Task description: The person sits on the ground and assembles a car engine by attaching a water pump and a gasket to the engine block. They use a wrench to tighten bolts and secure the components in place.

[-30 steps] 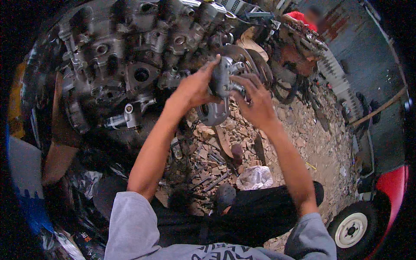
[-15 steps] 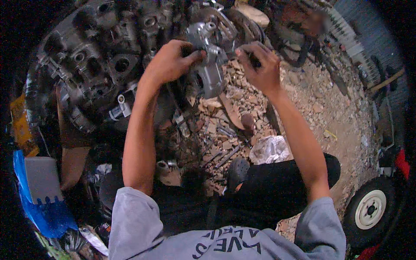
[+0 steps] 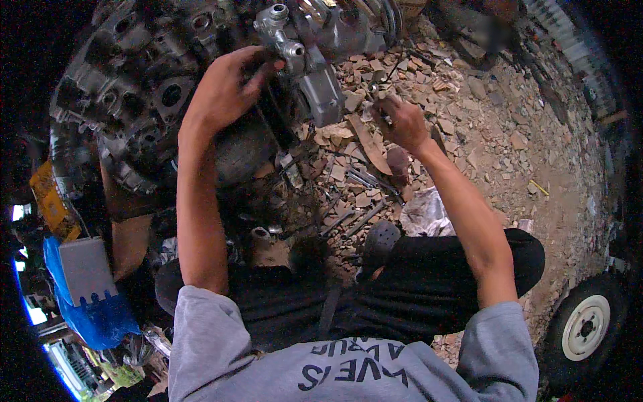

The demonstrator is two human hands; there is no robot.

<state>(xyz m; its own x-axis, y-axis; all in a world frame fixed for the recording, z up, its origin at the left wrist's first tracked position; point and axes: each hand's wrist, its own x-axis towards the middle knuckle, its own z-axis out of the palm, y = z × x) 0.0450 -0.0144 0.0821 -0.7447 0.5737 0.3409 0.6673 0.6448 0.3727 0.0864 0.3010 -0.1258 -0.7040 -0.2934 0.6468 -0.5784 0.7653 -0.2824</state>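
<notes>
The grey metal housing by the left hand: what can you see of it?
The grey metal housing looks cast, with a dull sheen. Two short, round ports with open ends show on its upper part, one higher than the other; its lower end is a blocky section with rounded corners. It slants down to the right, beside the dark engine block, with rubble to its right. The left hand's fingertips are at its left side; whether they grip it is unclear.

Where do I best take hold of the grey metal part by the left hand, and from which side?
Take the grey metal part by its blocky lower end, probably from the right: the left hand is at its left, and that lower end looks broad and fairly plain, while round ports stick out higher up.
</notes>
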